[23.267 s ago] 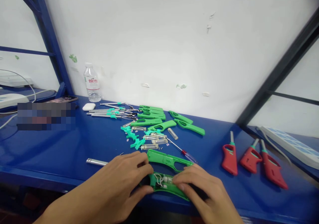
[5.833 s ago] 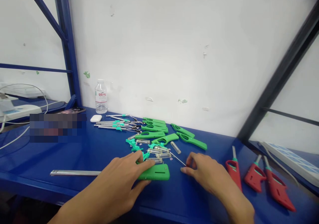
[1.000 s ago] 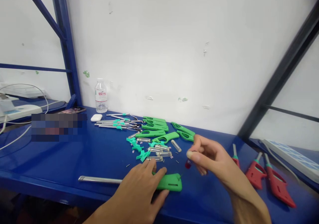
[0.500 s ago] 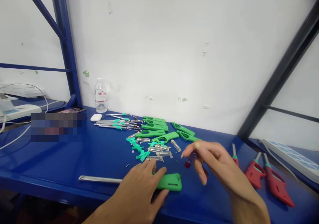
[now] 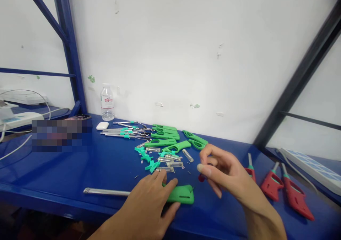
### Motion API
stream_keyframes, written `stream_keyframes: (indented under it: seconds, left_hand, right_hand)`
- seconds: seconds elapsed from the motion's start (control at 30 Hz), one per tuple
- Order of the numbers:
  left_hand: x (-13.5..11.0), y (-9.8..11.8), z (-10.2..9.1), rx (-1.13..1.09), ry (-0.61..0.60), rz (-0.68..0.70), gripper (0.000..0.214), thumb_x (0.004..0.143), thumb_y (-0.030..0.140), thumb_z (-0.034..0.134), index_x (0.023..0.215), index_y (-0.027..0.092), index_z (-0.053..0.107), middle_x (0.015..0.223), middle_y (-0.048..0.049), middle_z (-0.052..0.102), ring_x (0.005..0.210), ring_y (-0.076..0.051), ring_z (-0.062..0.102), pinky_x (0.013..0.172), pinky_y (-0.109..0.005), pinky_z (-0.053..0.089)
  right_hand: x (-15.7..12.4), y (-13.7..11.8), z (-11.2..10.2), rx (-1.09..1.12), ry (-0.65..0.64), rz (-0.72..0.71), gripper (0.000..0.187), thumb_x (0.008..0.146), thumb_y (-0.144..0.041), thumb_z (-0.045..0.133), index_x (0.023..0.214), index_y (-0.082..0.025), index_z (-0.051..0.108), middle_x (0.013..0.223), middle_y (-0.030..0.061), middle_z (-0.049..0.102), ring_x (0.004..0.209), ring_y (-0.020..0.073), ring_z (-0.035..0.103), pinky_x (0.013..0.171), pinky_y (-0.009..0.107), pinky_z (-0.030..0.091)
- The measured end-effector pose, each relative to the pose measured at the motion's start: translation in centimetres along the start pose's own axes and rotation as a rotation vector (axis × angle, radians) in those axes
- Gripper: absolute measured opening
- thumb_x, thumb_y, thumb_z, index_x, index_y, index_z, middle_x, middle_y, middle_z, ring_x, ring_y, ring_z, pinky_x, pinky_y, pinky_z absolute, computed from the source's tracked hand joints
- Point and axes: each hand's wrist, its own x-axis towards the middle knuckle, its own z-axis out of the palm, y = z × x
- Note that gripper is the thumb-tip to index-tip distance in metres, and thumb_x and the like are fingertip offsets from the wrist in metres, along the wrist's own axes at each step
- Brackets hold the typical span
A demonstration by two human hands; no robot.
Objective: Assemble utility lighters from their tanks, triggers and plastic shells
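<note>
My left hand (image 5: 147, 199) lies over a green long-nosed lighter (image 5: 183, 195) near the table's front edge, fingers closed around its body. The lighter's silver tube (image 5: 106, 191) sticks out to the left, and a small thin point, perhaps a screw, stands up at its right end. Just right of it, my right hand (image 5: 226, 170) is raised above the table. Its thumb and fingers pinch what looks like a small screwdriver (image 5: 201, 177); only the red end and a bit of dark handle show, the rest being hidden by the fingers.
Behind my hands lie green lighter shells (image 5: 162, 142), clear fuel tanks (image 5: 174, 164), teal triggers (image 5: 153, 166) and metal tubes with wires (image 5: 119, 136). Several small screws are scattered nearby. Red lighters (image 5: 298, 199) lie at right. A water bottle (image 5: 107, 103) and white case (image 5: 102, 126) stand at back left.
My right hand has turned and its thumb has closed in over the screwdriver, covering more of the handle. The left hand and the green lighter have stayed in place.
</note>
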Motion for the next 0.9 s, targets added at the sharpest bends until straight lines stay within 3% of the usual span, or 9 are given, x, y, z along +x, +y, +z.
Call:
stream_keyframes:
  seconds: [0.23,0.37,0.47,0.6,0.7,0.8,0.9]
  left_hand:
    - [0.04,0.02,-0.04,-0.004,-0.008,0.0,0.044,0.102,0.035,0.054,0.144,0.025,0.059,0.129,-0.0149,0.064,0.117,-0.037,0.066,0.097,-0.058,0.057]
    - [0.07,-0.05,0.0,-0.002,0.01,0.007,0.043,0.102,0.036,0.054,0.143,0.026,0.06,0.129,-0.0148,0.064,0.116,-0.037,0.066,0.095,-0.059,0.057]
    - [0.13,-0.05,-0.02,-0.005,0.016,0.008,0.042,0.102,0.035,0.053,0.143,0.026,0.06,0.129,-0.0148,0.064,0.116,-0.037,0.065,0.096,-0.06,0.057]
    - [0.14,-0.01,-0.07,0.002,0.005,0.004,0.043,0.102,0.035,0.054,0.144,0.024,0.06,0.131,-0.0158,0.063,0.119,-0.038,0.065,0.097,-0.06,0.057]
    - [0.11,-0.01,-0.04,0.004,0.003,0.006,0.043,0.103,0.035,0.054,0.144,0.024,0.059,0.131,-0.0157,0.063,0.119,-0.038,0.065,0.098,-0.06,0.057]
    - [0.12,-0.03,0.03,0.011,0.002,0.008,0.044,0.103,0.036,0.054,0.144,0.025,0.059,0.13,-0.0156,0.064,0.118,-0.038,0.065,0.096,-0.06,0.057]
    - [0.14,-0.05,0.08,0.011,0.005,0.009,0.043,0.103,0.035,0.054,0.144,0.025,0.059,0.129,-0.0153,0.064,0.117,-0.038,0.066,0.095,-0.059,0.058]
  right_hand:
    - [-0.06,0.71,-0.6,-0.059,-0.055,-0.058,0.044,0.108,-0.055,0.053,0.096,-0.018,0.073,0.049,-0.0047,0.056,0.045,0.011,0.05,0.051,0.025,0.039]
    - [0.17,0.32,-0.2,-0.058,0.007,-0.041,0.033,0.095,-0.05,0.077,0.086,-0.019,0.069,0.057,-0.0049,0.06,0.048,0.0091,0.049,0.049,0.023,0.036]
    - [0.15,0.0,0.11,-0.063,0.078,-0.043,0.038,0.082,-0.042,0.091,0.077,-0.021,0.059,0.067,-0.0053,0.06,0.053,0.0082,0.049,0.049,0.021,0.035]
    - [-0.13,-0.15,0.02,-0.051,0.047,-0.036,0.028,0.097,-0.046,0.077,0.092,-0.022,0.063,0.057,-0.0105,0.05,0.043,0.0052,0.043,0.046,0.019,0.03]
    - [-0.28,0.01,-0.35,-0.073,-0.019,-0.039,0.033,0.098,-0.052,0.072,0.096,-0.02,0.073,0.05,-0.0105,0.046,0.035,0.0046,0.04,0.04,0.02,0.023]
    - [-0.34,0.12,-0.59,-0.068,-0.089,-0.095,0.044,0.101,-0.058,0.066,0.091,-0.018,0.079,0.047,-0.0056,0.054,0.036,0.0068,0.046,0.043,0.021,0.031]
    - [-0.42,0.07,-0.6,-0.043,-0.082,-0.054,0.046,0.108,-0.055,0.054,0.095,-0.018,0.078,0.046,-0.0043,0.058,0.04,0.0087,0.051,0.051,0.023,0.041]
